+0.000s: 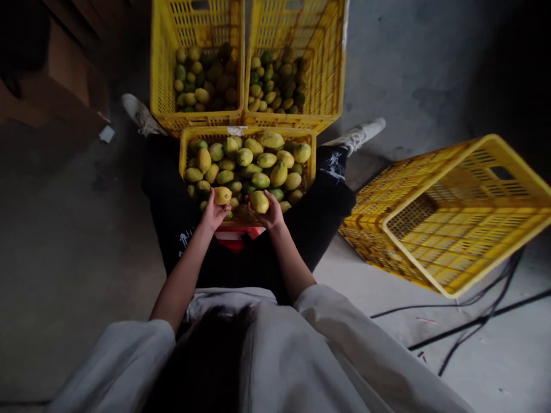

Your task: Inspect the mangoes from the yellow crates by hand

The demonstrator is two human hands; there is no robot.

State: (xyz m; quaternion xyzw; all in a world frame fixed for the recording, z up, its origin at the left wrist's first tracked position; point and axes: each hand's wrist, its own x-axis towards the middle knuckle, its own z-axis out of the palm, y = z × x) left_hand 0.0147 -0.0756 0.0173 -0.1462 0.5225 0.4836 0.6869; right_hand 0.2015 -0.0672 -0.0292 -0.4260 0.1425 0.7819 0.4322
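Note:
Between my legs stands a yellow crate (pixel 313 166) filled with yellow-green lemons (pixel 260 180). Over its near edge, my left hand (pixel 213 213) has its fingers round a yellow lemon (pixel 222 195). My right hand (pixel 272 213) grips a greenish-yellow lemon (pixel 259 202) a short way to the right, also above the fruit. The two held lemons are apart from each other.
Beyond the full crate are two deeper yellow crates, one at left (pixel 155 69) and one at right (pixel 340 74), partly filled with green and yellow fruit. Tilted yellow crates (pixel 387 229) stand at right, near black cables (pixel 477 324). Cardboard boxes (pixel 64 80) are upper left.

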